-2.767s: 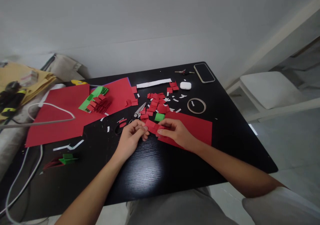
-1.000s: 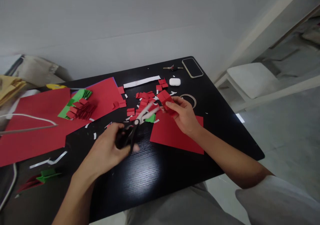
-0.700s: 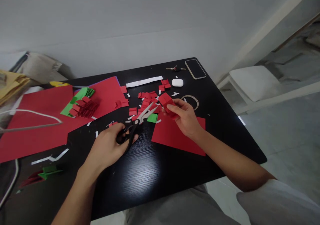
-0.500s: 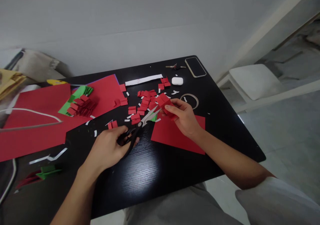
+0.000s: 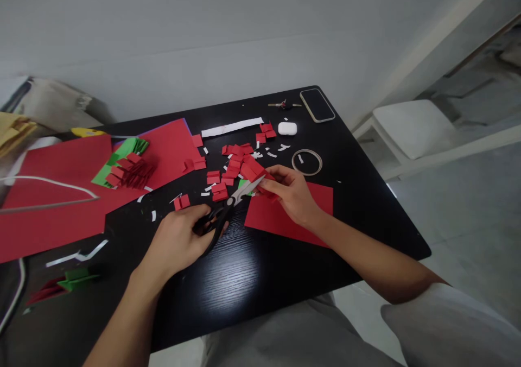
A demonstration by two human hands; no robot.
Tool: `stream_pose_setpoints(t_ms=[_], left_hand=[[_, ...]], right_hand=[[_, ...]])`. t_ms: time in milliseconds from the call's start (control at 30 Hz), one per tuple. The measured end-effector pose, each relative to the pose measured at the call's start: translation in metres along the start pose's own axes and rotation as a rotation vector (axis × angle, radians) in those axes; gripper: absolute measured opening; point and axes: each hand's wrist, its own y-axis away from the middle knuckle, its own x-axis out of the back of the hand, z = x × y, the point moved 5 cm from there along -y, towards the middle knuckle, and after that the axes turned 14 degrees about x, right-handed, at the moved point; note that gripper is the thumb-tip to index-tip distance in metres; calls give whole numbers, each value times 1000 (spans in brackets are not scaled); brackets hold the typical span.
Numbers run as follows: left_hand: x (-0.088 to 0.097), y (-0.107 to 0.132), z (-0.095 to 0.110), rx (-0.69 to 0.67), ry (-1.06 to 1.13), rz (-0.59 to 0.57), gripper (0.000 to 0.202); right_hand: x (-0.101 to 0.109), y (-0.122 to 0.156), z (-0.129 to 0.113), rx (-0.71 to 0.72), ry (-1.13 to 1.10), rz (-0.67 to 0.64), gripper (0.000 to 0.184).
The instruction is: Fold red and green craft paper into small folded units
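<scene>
Scissors (image 5: 229, 205) sat low over the black surface (image 5: 252, 280). My left hand (image 5: 179, 242) had its grip closed around their dark handles, and the blade tips pointed at a folded red paper (image 5: 253, 170). I could not tell how far the blades were parted. My right hand (image 5: 291, 193) pinched that paper in a narrow grip and held it just off the surface. It hung between the pile of small red pieces (image 5: 234, 163) and a flat red sheet (image 5: 285, 220) under my wrist.

To cut well here, I judged that the paper should go deep between the blades, square to its fold. The layers needed to be pinched tight so none slipped, and my right fingertips needed to sit well back from the cutting line. A steady close of the blades looked better than a snip at the tips.

As for containers, the only one was a white earbud case (image 5: 287, 128) near the far edge. Its lid was shut, so its contents were hidden. A tape ring (image 5: 306, 162) lay flat with a white scrap inside its loop. A phone (image 5: 317, 105) lay at the far corner, well apart from my hands.
</scene>
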Motion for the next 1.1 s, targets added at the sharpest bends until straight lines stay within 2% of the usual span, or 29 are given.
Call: stream_pose_setpoints(t_ms=[1100], left_hand=[[0, -1, 3, -49, 24, 44, 32]], right_hand=[[1, 1, -1, -33, 42, 17, 16]])
